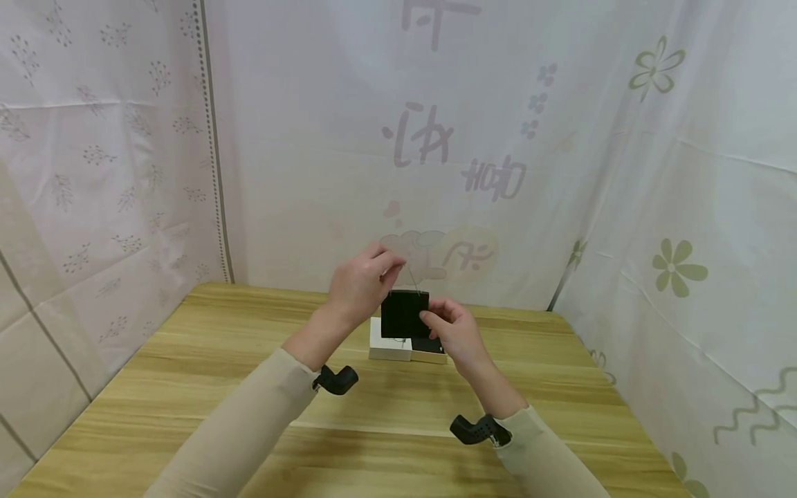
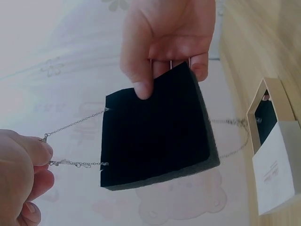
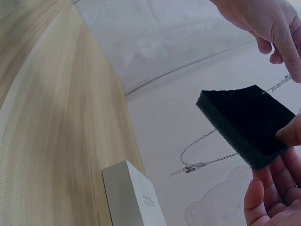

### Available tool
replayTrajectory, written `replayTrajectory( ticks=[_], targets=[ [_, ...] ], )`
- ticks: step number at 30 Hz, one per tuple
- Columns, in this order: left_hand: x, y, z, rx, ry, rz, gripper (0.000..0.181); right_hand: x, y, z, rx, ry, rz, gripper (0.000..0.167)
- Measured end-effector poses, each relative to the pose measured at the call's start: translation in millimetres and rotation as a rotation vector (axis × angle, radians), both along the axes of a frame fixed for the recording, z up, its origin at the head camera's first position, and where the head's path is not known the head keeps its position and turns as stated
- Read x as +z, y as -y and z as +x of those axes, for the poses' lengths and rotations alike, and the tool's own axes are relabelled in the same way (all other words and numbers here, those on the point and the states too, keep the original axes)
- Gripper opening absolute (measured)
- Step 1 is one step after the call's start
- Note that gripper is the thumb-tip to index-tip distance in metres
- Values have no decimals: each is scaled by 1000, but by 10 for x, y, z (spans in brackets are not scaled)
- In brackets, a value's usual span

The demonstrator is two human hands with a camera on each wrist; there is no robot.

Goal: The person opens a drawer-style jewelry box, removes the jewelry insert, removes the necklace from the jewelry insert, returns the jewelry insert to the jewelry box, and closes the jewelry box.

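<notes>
head: bright | soft shadows on table [image 1: 398, 422] | left wrist: upper-left glare

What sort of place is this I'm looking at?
Probably a makeshift indoor recording booth, though I can't be sure: printed fabric hangs behind and along both sides of a wood-grain table, and the person wears black wrist devices.

A square black foam pad [image 2: 155, 134] is held nearly upright in midair, a fine silver chain [image 3: 189, 168] rising taut from its notched top edge and dangling in a loop below.
</notes>
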State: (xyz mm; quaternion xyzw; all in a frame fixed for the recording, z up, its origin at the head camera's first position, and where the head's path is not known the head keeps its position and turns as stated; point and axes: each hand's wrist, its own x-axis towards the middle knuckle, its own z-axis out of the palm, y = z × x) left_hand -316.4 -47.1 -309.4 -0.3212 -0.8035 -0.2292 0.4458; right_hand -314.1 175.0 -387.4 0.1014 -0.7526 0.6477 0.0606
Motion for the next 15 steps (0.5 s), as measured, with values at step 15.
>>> replayTrajectory(
  ticks=[15],
  targets=[
    [89,81,-91,22,9,20,8,-82,-24,-11,-17,12,1,13]
  ],
)
